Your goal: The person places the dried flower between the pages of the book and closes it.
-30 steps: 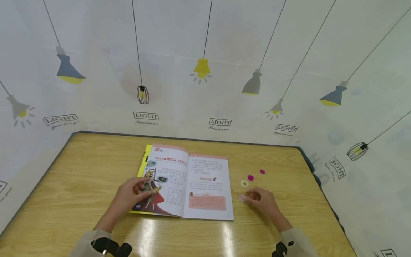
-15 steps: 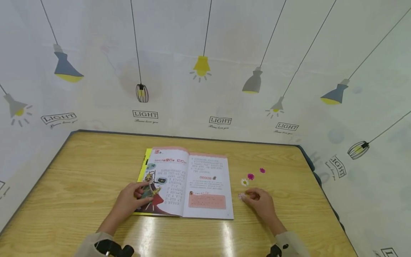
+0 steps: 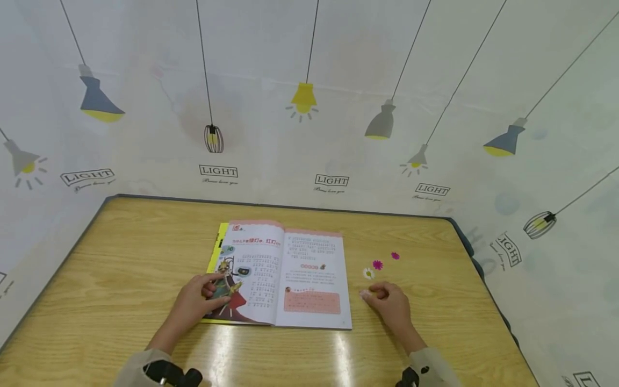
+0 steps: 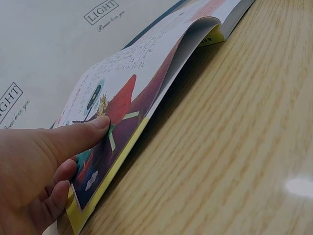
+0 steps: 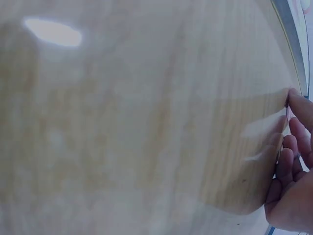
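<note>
Book (image 3: pixel 309 252) lies spread on the table (image 3: pixel 121 258), left hand (image 3: pixel 193 298) relaxed on its page (image 3: pixel 261 269), right hand (image 3: pixel 390 306) pinching a pale flower (image 3: pixel 364 293).

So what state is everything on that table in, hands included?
Yellow-edged paper book: open, its left side raised off the brown wooden table.
Beige-sleeved left hand: holding the book's left side, thumb on top.
Beige-sleeved right hand: fingers pinching a small pale piece, mostly hidden.
White flower with yellow centre: lying on the table.
Two small magenta flowers: lying beyond it.
</note>
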`<action>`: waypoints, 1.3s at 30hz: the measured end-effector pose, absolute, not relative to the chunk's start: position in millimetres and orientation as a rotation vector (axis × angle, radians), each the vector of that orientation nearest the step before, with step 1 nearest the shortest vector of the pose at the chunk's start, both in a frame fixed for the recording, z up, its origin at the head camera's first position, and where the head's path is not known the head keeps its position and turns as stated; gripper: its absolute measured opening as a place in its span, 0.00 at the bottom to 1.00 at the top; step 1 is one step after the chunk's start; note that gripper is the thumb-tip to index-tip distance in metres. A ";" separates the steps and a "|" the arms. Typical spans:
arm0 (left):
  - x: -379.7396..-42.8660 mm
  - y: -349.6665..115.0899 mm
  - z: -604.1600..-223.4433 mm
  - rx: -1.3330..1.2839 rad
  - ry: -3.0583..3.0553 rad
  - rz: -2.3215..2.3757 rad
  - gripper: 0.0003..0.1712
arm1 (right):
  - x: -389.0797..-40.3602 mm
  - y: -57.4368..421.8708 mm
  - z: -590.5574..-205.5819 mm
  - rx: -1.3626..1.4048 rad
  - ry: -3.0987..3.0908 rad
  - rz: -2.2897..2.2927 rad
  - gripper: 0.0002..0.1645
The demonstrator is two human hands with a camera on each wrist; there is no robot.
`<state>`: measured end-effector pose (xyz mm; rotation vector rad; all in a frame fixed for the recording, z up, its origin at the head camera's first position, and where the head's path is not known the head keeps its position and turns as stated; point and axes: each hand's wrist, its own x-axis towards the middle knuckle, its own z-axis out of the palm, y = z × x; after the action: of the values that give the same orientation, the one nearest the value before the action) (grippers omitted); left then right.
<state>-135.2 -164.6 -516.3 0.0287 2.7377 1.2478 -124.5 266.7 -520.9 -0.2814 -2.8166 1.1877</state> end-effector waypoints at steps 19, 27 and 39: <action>-133.6 -164.5 -513.3 0.000 2.712 1.255 0.33 | -133.3 267.5 -509.4 -0.338 -2.970 1.182 0.16; -133.9 -164.4 -514.3 0.004 2.724 1.259 0.33 | -134.9 268.6 -513.3 -0.308 -2.924 1.177 0.13; -136.2 -165.1 -517.8 0.009 2.723 1.260 0.34 | -135.4 268.3 -512.3 -0.417 -2.859 1.306 0.15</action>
<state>-136.2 -165.1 -517.8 0.0091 2.7234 1.2603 -135.4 268.3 -512.3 -0.4173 -2.8587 1.3064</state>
